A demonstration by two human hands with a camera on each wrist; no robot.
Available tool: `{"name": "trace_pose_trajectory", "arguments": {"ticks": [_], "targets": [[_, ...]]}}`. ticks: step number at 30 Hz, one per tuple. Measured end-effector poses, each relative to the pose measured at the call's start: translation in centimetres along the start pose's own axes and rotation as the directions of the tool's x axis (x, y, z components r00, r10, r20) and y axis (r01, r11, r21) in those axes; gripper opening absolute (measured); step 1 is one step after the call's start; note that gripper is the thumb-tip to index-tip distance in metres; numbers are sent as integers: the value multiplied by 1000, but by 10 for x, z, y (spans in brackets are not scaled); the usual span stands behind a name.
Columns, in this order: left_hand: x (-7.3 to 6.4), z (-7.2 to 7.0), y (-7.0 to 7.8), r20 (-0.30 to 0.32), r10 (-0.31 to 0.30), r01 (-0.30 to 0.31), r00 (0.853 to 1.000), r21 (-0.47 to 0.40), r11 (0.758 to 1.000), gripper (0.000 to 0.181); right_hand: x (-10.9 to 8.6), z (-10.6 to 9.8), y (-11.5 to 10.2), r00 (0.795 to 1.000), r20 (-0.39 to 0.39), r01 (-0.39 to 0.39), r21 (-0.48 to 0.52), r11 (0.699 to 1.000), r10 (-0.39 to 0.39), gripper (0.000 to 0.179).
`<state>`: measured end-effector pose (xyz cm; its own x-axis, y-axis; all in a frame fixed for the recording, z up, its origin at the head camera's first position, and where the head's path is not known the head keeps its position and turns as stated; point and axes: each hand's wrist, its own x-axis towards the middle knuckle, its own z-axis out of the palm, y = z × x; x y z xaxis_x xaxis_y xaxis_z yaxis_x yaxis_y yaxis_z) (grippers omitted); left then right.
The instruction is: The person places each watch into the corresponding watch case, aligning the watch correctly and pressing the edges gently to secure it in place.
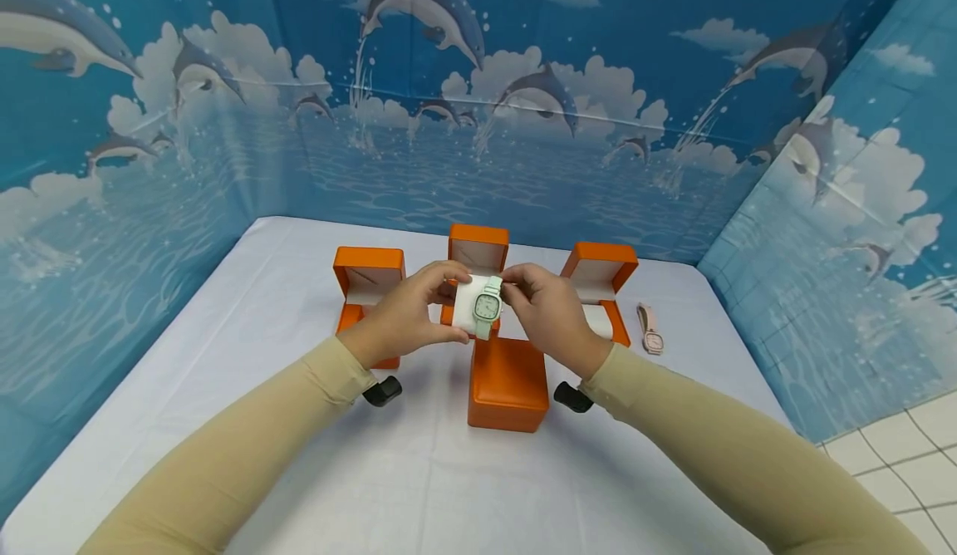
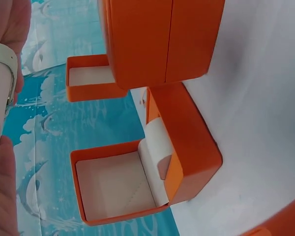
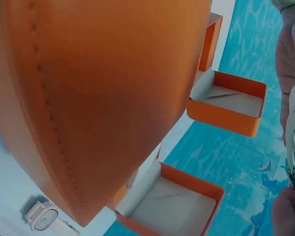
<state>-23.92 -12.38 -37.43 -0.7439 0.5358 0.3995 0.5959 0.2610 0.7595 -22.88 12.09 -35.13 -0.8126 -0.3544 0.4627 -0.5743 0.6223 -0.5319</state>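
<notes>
Head view: left hand (image 1: pixel 407 310) clamps fingers on a white cushion (image 1: pixel 464 299) bearing a mint-green wristwatch (image 1: pixel 488 307); right hand (image 1: pixel 553 310) pinches its strap (image 1: pixel 494 283).

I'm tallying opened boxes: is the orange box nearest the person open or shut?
Shut: in the head view, the nearest orange box shows a covered top and no interior.

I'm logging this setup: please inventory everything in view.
table: one, white, centre
open boxes: three, orange, table's far side
closed box: one, orange, front centre
pink watch: one, pink, table's right
cushions: at least two, white, held and in right box
green watch: one, green, on held cushion
backdrop: one, blue, behind table
tiles: several, white, lower right
sleeves: two, beige, foreground
devices: two, black, near sleeves
left hand: one, holding cushion
right hand: one, at green watch
</notes>
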Motion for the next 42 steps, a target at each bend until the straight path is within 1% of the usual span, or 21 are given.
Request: {"name": "trace_pose_trajectory", "arguments": {"ticks": [2, 4, 6, 8, 9, 11, 16, 18, 25, 28, 31, 34, 37, 40, 42], "targets": [[0, -2, 1, -6, -4, 4, 1000, -10, 1000, 74, -1, -3, 0, 999, 40, 2, 18, 1000, -3, 31], [0, -3, 0, -14, -18, 18, 1000, -14, 1000, 74, -3, -7, -1, 993, 117, 10, 35, 999, -14, 48], [-1, -4, -1, -16, -29, 29, 999, -14, 999, 75, -5, -10, -2, 980, 199, 13, 57, 998, -24, 67], [-1, -5, -1, -18, -35, 34, 999, -10, 999, 75, -7, -13, -3, 964, 265, 10, 66, 998, -27, 85], [-1, -5, -1, -18, -37, 37, 999, -7, 999, 75, -7, -13, -3, 958, 285, 4, 62, 998, -21, 91], [-1, -5, 0, -20, -36, 36, 999, 1, 999, 74, -8, -13, -4, 954, 299, -4, 38, 999, -7, 98], [1, -3, 1, -26, -44, 45, 999, 12, 999, 73, -8, -10, -2, 956, 294, -13, -16, 1000, 17, 101], [1, -2, 0, -27, -47, 48, 999, 15, 999, 74, -8, -9, 0, 954, 298, -11, -3, 1000, 11, 101], [-2, 1, 2, -39, -43, 44, 998, 14, 999, 73, -6, -7, 5, 944, 329, -19, 115, 993, -20, 102], [0, 2, 4, -51, -39, 40, 998, 12, 999, 73, -5, -7, 5, 944, 330, -15, 124, 992, -27, 102], [2, 3, 6, -43, -29, 30, 999, 19, 999, 74, -4, -6, 3, 936, 350, -10, 132, 991, -37, 103], [4, 3, 8, -44, -32, 33, 999, 12, 999, 76, -2, -6, 1, 933, 356, -7, 141, 990, -45, 102], [7, 2, 7, -42, -44, 45, 998, 16, 999, 76, 1, -5, 2, 937, 347, -9, 137, 991, -40, 100], [8, 0, 5, -25, -55, 56, 998, 51, 997, 75, 3, -5, 5, 940, 340, -13, 139, 990, -36, 96], [8, -1, 3, -15, -60, 60, 998, 66, 996, 74, 3, -4, 6, 947, 317, -1, 142, 990, -44, 92]]}}
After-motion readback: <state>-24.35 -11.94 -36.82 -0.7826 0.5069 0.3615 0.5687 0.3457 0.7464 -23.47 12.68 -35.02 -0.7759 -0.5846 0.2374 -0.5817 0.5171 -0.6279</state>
